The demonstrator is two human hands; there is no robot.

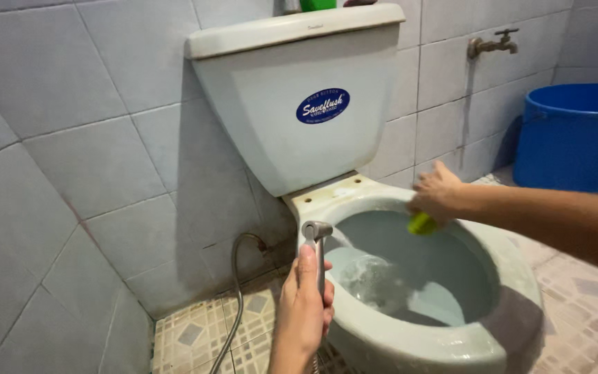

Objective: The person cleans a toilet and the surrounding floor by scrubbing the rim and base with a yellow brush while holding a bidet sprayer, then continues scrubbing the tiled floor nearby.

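Two hands are working at the toilet bowl (513, 305). Left hand (304, 305) is clenching the bidet sprayer (317, 239), water streaming just ahead; right hand (437, 194) is pinching a yellow-green sponge (421, 223) beneath its fingers.

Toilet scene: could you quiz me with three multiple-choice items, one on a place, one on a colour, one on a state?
1. Where is the blue bucket?
A. on the floor, right of the toilet bowl
B. on top of the tank
C. inside the bowl

2. What colour is the scrubber in the right hand?
A. red
B. yellow-green
C. black

3. What is the spray head in the left hand doing?
A. hanging on the wall
B. lying on the floor
C. spraying water into the bowl

Answers:
1 A, it stands under the wall tap.
2 B, the scrubber shows bright yellow-green against the toilet bowl rim.
3 C, water streams from the spray head into the bowl.
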